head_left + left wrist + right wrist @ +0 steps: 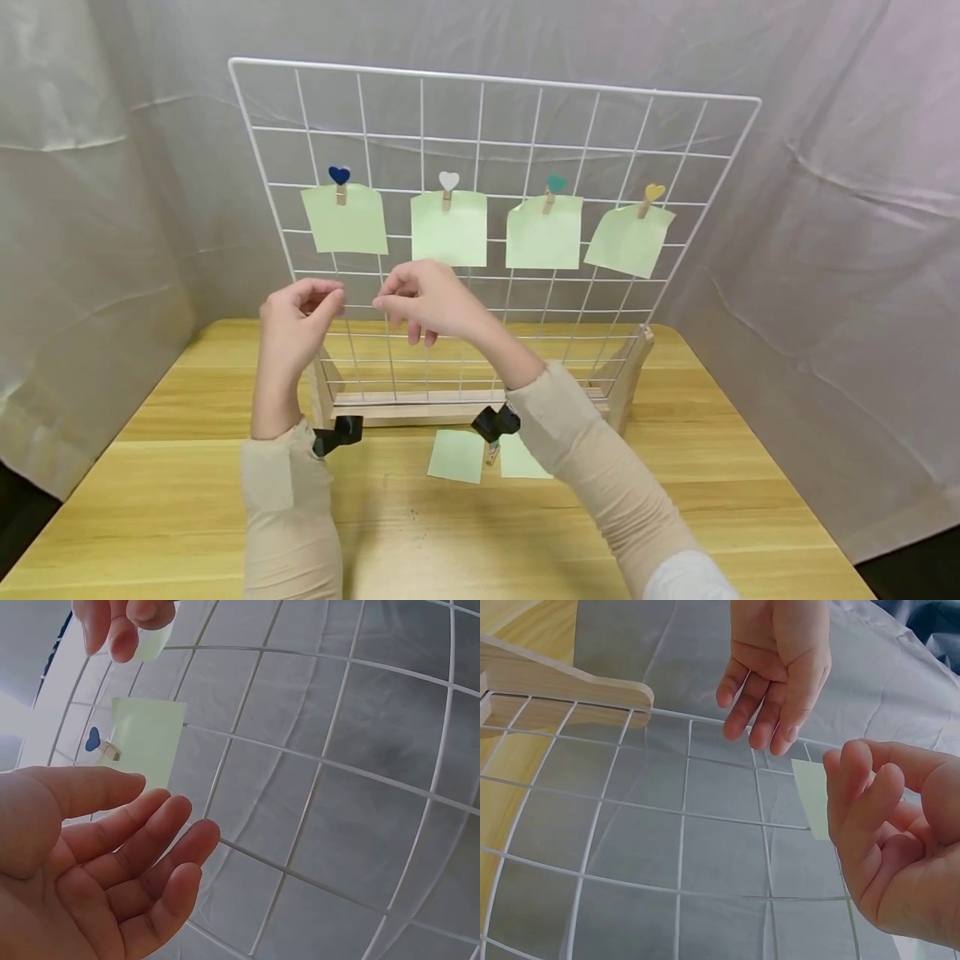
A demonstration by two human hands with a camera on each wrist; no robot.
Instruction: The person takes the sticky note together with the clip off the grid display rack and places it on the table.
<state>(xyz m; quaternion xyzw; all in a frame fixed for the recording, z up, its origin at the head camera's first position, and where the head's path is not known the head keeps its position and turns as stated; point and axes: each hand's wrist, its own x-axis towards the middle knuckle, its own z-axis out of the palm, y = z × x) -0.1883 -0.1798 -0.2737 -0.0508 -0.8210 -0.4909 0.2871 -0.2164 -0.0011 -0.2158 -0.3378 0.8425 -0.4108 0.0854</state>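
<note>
My left hand (pixel 292 321) is raised before the lower left of a white wire grid (pixel 495 79), fingers loosely bent and nothing between them. Just to its right, my right hand (pixel 431 300) hovers with bent fingers, also holding nothing visible. Above the hands, a green paper note (pixel 347 225) hangs from a clothespin with a blue heart (pixel 340 175). Beside it another note (pixel 448 233) hangs under a white heart clothespin (pixel 448 181); the right hand is just below that note. In the left wrist view the left thumb and fingers (pixel 176 817) are apart.
Further right on the grid hang notes with a teal heart clothespin (pixel 556 183) and a yellow heart clothespin (pixel 655 192). Wooden feet (pixel 633 375) hold the grid up. On the table (pixel 420 542) lie two notes (pixel 456 457) with a clothespin (pixel 492 452) between them.
</note>
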